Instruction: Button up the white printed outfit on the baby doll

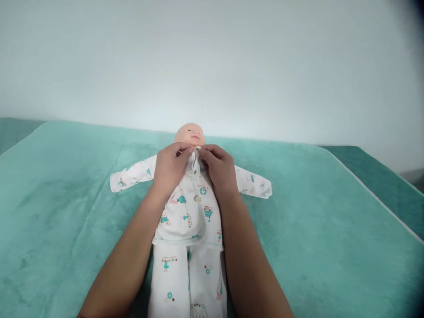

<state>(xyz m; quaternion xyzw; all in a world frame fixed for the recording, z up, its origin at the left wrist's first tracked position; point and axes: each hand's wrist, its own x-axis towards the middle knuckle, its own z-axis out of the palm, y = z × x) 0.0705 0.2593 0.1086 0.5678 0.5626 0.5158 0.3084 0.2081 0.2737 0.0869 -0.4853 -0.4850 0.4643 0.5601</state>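
Left hand point(172, 164) and right hand point(219, 166) pinch the collar point(198, 148) of the printed jacket point(180, 221), worn by a doll point(190, 131) lying face-up on green cloth point(324, 225); the jacket, probably light, soft and limp, is best held at the front edge beside its buttons point(198, 199).

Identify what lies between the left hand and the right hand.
In the head view, the printed baby jacket's neckline lies between them, a button just below.

Pale wall point(212, 57), softly lit; teal cloth point(324, 229) over darker green surface point(374, 176).
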